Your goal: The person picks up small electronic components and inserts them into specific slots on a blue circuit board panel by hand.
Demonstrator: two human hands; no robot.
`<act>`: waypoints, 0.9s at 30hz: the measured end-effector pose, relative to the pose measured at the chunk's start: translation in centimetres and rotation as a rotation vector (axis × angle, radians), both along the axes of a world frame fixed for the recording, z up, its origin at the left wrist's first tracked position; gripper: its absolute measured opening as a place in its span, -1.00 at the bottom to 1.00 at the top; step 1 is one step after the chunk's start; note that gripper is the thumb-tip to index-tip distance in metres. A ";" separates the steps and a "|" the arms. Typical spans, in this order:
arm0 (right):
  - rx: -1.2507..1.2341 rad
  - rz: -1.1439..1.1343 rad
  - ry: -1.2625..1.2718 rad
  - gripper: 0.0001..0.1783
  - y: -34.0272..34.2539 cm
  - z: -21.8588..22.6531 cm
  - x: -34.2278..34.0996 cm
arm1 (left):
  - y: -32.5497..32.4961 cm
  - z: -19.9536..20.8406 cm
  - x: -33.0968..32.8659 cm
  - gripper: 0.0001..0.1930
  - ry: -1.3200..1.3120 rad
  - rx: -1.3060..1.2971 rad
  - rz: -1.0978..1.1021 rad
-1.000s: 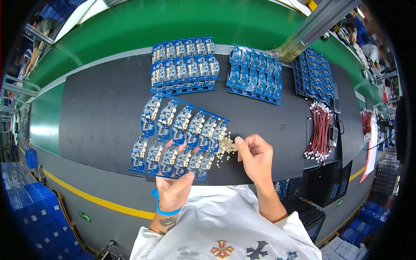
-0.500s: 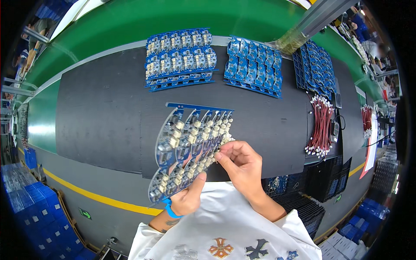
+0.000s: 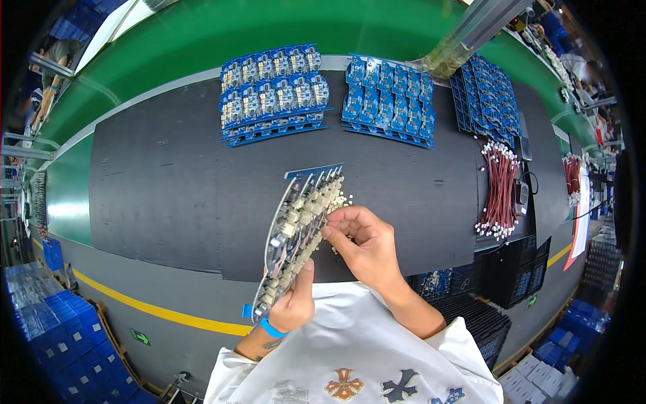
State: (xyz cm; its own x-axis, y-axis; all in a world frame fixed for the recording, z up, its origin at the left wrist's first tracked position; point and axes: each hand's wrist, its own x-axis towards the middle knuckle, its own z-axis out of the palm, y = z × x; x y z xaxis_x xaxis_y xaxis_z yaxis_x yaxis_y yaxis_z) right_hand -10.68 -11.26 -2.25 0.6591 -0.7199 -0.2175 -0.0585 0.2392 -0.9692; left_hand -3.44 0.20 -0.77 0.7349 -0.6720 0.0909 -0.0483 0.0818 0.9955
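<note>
Near the front edge of the black mat (image 3: 168, 195), the left hand (image 3: 293, 306) grips a blue circuit-board panel (image 3: 299, 232) from below, tilted up almost on edge. The right hand (image 3: 363, 246) pinches small white connectors (image 3: 336, 198) against the panel's right side, fingers curled narrow. Far across the mat lie three more blue panels (image 3: 272, 91) and, at right, a bundle of red wires (image 3: 498, 188).

Black mat (image 3: 168, 188) on green bench (image 3: 202, 34)
</note>
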 end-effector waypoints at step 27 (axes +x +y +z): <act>0.198 0.024 -0.147 -0.80 0.0 0.1 1.7 | -0.3 -1.1 0.9 -0.75 -0.177 0.148 0.097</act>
